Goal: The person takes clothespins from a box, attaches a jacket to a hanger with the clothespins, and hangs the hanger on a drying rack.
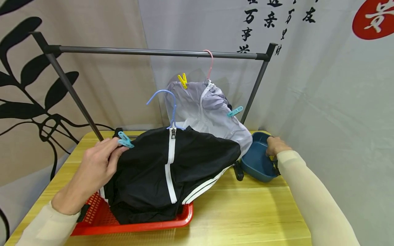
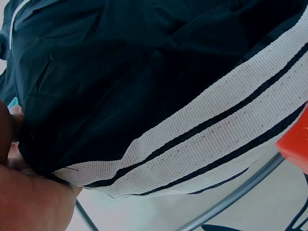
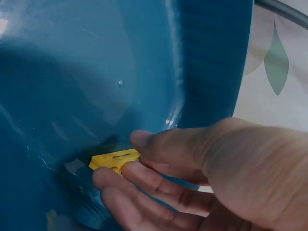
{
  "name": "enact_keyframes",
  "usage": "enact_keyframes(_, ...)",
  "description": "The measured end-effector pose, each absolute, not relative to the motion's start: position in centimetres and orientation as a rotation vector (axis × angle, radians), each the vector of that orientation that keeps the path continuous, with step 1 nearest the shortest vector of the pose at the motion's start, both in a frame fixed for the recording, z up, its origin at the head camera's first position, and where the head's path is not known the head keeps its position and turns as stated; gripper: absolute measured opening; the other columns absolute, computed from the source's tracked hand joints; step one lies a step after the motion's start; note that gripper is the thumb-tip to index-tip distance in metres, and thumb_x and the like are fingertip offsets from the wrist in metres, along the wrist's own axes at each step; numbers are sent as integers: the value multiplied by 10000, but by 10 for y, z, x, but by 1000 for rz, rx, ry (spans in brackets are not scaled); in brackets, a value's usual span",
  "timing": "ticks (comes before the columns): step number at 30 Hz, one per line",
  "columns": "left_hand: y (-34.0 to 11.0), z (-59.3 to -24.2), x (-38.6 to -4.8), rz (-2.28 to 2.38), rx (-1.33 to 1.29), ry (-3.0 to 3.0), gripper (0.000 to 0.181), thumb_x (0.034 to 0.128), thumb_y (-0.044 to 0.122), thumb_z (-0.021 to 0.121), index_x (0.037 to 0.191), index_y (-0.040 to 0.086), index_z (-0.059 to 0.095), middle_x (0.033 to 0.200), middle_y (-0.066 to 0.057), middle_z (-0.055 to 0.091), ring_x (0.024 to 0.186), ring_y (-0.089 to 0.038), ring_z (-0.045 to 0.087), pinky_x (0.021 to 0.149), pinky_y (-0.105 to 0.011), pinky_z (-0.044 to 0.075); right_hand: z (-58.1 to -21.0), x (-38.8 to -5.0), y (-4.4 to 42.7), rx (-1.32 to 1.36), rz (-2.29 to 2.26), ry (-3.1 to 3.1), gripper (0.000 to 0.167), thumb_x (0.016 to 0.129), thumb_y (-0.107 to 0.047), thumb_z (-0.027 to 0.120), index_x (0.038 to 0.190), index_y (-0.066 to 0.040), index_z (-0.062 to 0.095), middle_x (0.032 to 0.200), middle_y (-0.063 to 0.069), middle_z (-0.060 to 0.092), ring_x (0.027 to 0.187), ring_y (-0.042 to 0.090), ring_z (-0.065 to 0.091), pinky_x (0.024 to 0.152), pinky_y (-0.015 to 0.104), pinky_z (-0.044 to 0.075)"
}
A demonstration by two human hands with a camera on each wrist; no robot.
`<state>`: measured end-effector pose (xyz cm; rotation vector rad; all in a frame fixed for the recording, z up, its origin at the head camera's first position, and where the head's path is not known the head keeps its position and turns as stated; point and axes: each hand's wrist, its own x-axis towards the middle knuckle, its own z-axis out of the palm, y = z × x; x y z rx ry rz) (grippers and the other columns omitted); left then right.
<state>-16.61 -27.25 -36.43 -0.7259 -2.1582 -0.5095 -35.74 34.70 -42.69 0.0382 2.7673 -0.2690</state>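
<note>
My left hand grips the shoulder of a black jacket beside a light-blue clothespin on it. The jacket has a white zip strip and white-striped sleeves; a blue hanger rises from its collar. In the left wrist view, part of my left hand shows at the garment's edge. My right hand reaches into a blue basin on the right. The right wrist view shows thumb and forefinger pinching one end of a yellow clothespin near the basin's floor.
A grey rack bar spans the back. From it a pale lilac jacket hangs on a pink hanger, with yellow and light-blue clothespins. Below the black jacket is a red basket on the wooden table.
</note>
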Motion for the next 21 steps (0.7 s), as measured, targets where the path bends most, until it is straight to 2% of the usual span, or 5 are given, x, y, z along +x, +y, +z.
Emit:
enact_keyframes(7, -273, -365, -166, -519, -729, -2152, 535, 1247, 454, 464, 1054, 47, 752, 884, -52, 733, 749, -121, 533, 728, -286, 485, -432, -359, 347, 36, -275, 2766, 91, 997, -21, 807, 1013, 63, 777, 885, 224, 779, 654, 264, 789, 610, 368, 621)
enact_keyframes(15, -273, -365, -166, -525, -733, -2150, 530, 1247, 452, 471, 1047, 48, 750, 868, -50, 719, 743, -120, 527, 715, -282, 472, -435, -361, 347, 20, -242, 2718, 150, 1057, -116, 825, 1039, 31, 803, 890, 177, 804, 731, 261, 773, 664, 396, 613)
enact_keyframes(21, -273, -366, -165, -533, -733, -2153, 516, 1246, 439, 478, 1052, 47, 753, 877, -54, 729, 743, -127, 549, 729, -289, 485, -436, -358, 344, -28, -246, 2714, 178, 1053, -124, 826, 930, 4, 815, 812, 160, 828, 650, 220, 739, 635, 370, 586)
